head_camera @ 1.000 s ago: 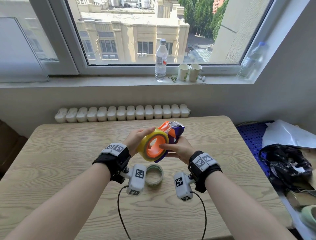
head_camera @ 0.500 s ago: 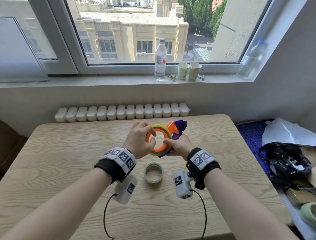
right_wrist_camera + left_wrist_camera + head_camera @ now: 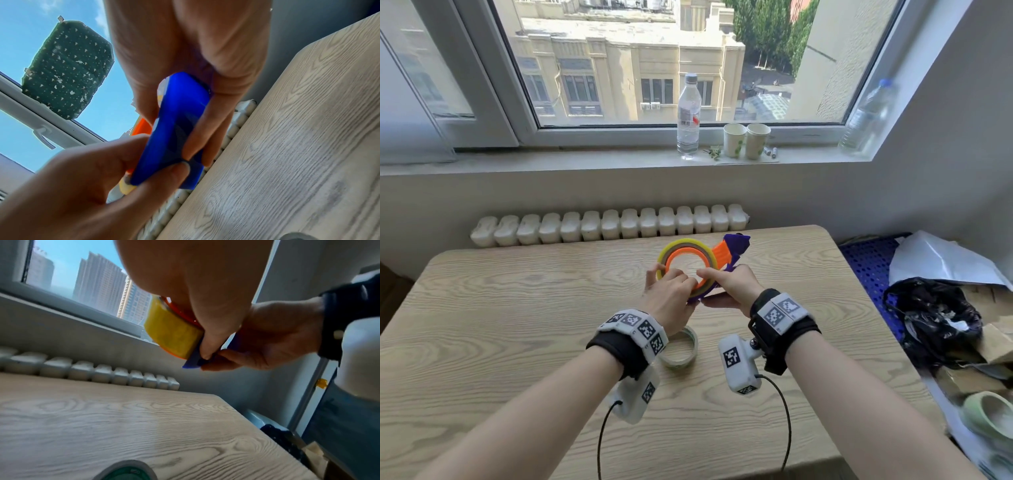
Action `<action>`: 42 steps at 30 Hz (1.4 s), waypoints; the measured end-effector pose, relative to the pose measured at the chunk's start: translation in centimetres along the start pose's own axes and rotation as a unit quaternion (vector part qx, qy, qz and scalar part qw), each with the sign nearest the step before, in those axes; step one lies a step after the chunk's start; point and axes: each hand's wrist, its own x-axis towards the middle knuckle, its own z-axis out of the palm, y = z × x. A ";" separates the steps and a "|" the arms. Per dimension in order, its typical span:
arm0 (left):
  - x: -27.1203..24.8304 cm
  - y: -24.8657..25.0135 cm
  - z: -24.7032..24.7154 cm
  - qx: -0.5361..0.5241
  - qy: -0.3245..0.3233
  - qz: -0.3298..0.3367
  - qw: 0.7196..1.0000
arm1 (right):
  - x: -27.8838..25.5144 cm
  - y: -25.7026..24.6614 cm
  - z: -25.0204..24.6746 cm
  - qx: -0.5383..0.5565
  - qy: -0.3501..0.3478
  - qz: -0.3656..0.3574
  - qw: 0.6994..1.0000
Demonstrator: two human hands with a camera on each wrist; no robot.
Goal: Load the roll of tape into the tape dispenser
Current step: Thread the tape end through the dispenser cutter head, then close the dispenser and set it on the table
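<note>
Tape (image 3: pixel 686 244) now sits around the orange hub, turned face-up versus a second ago; looks seated, though hands hide the near edge. Left hand (image 3: pixel 667 297) pinches tape and dispenser (image 3: pixel 733 251); right hand (image 3: pixel 732 286) grips the dispenser's handle, above the desk (image 3: pixel 517 308).

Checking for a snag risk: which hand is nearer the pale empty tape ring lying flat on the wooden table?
Left. The left hand hangs directly above the pale empty tape ring; the right hand is farther right.
</note>
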 end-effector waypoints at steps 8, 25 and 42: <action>0.2 -3.3 -0.2 -0.457 -0.100 -0.108 0.877 | 0.3 0.6 -1.5 0.076 -0.120 -0.008 0.990; -0.4 -4.2 -1.2 -0.590 -0.103 -0.133 0.790 | 1.1 -0.7 0.5 0.019 -0.056 -0.064 0.996; -0.9 -6.4 -1.9 -0.550 -0.174 -0.140 0.805 | 1.5 -3.9 -1.9 -0.036 -0.053 -0.133 0.989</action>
